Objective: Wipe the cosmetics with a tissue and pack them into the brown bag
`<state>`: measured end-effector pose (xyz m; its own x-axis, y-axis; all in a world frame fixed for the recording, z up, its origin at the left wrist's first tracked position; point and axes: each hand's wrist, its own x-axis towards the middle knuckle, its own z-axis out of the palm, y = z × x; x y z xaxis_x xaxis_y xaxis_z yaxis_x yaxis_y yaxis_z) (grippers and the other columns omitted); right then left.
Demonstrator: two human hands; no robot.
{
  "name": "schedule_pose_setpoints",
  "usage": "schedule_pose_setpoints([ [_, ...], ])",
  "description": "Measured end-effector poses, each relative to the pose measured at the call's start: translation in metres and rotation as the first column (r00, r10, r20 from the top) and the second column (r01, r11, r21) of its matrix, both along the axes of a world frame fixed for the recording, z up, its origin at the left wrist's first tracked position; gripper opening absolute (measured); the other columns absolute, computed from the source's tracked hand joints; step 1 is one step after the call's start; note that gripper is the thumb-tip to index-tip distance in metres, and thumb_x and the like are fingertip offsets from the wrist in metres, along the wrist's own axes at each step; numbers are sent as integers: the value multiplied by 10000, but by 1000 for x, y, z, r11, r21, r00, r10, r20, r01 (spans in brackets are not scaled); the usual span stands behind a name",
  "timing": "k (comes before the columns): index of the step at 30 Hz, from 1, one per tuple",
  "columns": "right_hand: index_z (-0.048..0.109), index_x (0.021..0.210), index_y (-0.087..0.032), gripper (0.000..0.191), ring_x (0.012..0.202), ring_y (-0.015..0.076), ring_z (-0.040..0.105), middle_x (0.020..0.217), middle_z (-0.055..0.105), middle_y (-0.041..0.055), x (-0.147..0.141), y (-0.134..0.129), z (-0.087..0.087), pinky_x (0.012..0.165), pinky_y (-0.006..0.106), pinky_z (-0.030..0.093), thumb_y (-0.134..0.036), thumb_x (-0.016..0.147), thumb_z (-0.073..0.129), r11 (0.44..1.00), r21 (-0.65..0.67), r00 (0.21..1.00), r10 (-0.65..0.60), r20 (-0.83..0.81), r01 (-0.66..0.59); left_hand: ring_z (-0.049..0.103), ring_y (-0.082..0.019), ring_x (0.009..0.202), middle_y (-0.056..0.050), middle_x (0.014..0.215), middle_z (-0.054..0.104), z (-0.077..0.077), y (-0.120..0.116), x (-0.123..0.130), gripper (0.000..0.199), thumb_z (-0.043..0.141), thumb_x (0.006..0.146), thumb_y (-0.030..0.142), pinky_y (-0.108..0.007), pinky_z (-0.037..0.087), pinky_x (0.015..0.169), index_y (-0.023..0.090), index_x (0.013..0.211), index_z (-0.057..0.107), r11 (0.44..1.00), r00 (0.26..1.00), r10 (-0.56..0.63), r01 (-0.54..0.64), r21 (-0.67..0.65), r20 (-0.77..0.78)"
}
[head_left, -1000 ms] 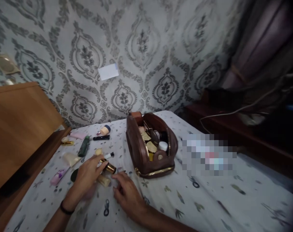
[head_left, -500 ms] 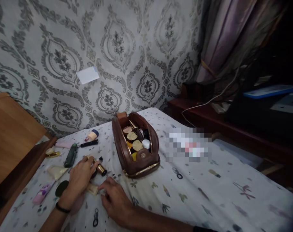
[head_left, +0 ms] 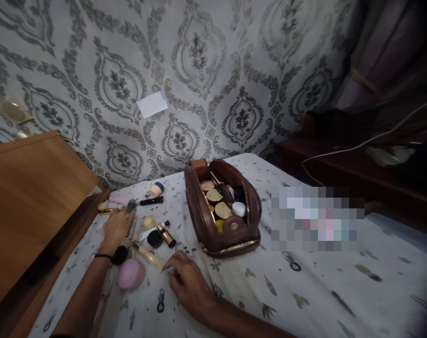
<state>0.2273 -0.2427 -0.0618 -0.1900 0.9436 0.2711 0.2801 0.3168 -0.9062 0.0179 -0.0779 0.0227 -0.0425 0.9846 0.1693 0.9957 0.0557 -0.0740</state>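
My left hand (head_left: 116, 228) lies over the green tube (head_left: 131, 206) at the left, its fingers closed round or against it. Curled on the sheet, my right hand (head_left: 189, 280) has its fingertips at the end of a beige tube (head_left: 152, 258). A pink sponge (head_left: 131, 274) sits between my forearms. Close by are a black round jar (head_left: 155, 238) and a gold-and-black tube (head_left: 166, 235). To the right of these stands an open brown bag (head_left: 195, 220), filled with round-lidded jars and a white-capped one (head_left: 239, 209).
Farther back lie a black pen-like item (head_left: 151, 201) and a navy-capped bottle (head_left: 156, 189). A wooden board (head_left: 37, 202) borders the bed at the left. A blurred patch (head_left: 319, 220) lies right of the bag, near a cable (head_left: 354, 149).
My left hand has moved away from the small items near the gold tube, up and left to the green tube. The pink sponge is uncovered. The view has turned left.
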Motion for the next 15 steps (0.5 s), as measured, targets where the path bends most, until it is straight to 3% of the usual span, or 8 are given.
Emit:
schedule_pose_setpoints([
  [3, 675, 968, -192, 327, 767, 168, 566, 927, 588, 47, 0, 1, 0, 774, 293, 469, -19, 748, 505, 1000, 5, 1000, 4, -4, -4, 620, -409, 1117, -247, 1164, 665, 0, 18, -18, 471, 454, 896, 491, -465, 484, 830, 119, 1142, 604, 994, 994, 93, -90, -55, 63],
  [9, 680, 954, -173, 301, 792, 179, 575, 920, 583, 57, 0, 1, 1, 786, 310, 469, -26, 762, 500, 1000, 14, 1000, 13, -6, -13, 607, -414, 1131, -184, 1067, 712, -6, 35, -24, 289, 675, 658, 418, -422, 480, 817, 185, 817, 611, 989, 925, 135, -106, -102, 355],
  [12, 676, 950, -169, 294, 804, 172, 586, 936, 584, 57, 1, 1, 3, 802, 310, 471, -24, 764, 500, 1000, -8, 1000, 8, -18, -9, 629, -379, 1079, -146, 988, 712, -2, 28, -22, 285, 686, 636, 414, -379, 496, 737, 190, 780, 584, 988, 791, 156, -129, -88, 592],
  [15, 674, 968, -170, 298, 747, 145, 582, 922, 587, 42, 2, 1, 4, 754, 287, 477, -27, 766, 507, 999, -32, 999, 4, -45, -5, 672, -288, 935, -80, 938, 711, 7, 8, -19, 386, 689, 653, 478, -328, 503, 651, 199, 902, 593, 987, 536, 137, -141, -72, 833],
])
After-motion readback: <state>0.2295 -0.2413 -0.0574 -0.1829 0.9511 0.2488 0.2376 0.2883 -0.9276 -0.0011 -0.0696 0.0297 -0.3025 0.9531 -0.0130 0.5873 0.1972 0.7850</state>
